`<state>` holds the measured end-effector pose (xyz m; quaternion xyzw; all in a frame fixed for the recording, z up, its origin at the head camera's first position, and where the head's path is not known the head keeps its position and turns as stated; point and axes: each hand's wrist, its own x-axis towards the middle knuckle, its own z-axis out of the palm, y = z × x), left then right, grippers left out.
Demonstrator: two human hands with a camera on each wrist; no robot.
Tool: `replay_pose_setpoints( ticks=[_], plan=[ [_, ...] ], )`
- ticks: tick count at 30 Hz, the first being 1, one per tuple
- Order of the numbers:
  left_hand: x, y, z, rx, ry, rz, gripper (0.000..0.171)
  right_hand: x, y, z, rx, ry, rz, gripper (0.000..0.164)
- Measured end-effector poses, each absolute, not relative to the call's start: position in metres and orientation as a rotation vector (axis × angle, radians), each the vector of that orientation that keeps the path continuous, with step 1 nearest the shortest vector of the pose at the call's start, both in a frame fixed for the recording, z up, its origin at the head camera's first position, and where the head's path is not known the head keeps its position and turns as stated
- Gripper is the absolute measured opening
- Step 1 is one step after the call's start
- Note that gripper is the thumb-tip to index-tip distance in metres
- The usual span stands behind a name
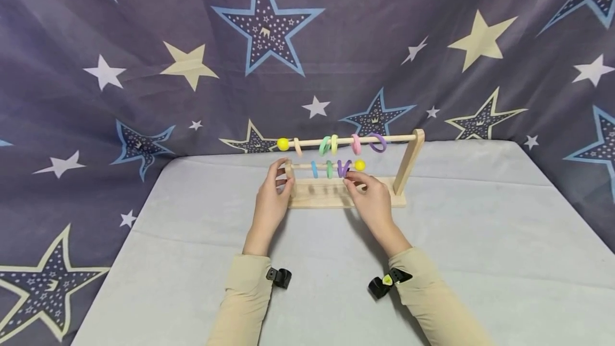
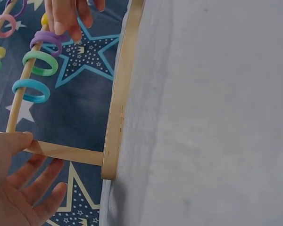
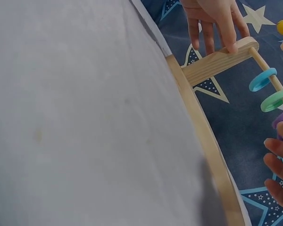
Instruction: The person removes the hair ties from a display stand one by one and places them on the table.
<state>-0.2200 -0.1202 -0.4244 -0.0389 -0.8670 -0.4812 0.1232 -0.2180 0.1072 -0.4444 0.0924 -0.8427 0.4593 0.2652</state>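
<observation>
A wooden rack (image 1: 408,167) with two rods stands on the table. My left hand (image 1: 273,202) grips the top of its short left post (image 2: 61,149), thumb on one side and fingers on the other. On the lower rod hang a blue ring (image 2: 32,90), a green ring (image 2: 40,63) and two purple rings (image 1: 340,168), with a yellow ball (image 1: 360,165) at the rod's end. My right hand (image 1: 373,202) pinches a purple ring (image 3: 280,117) nearest that ball; its fingertips partly hide it.
The upper rod carries a peach ring (image 1: 298,147), a green ring (image 1: 324,146), a yellow ring (image 1: 334,144), a pink ring (image 1: 356,144) and a purple ring (image 1: 378,143). A yellow ball (image 1: 283,144) caps its left end. Behind the grey-covered table (image 1: 480,239) hangs a star-patterned cloth (image 1: 336,31).
</observation>
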Motion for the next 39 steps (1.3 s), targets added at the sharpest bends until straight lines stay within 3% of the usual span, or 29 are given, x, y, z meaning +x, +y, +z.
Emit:
replay_pose_setpoints(
  ticks=[39],
  plan=[
    [-0.221, -0.120, -0.426, -0.093, -2.535, -1.393, 0.051, -0.213, 0.128, -0.436, 0.205, -2.159, 1.160, 0.009]
  ],
)
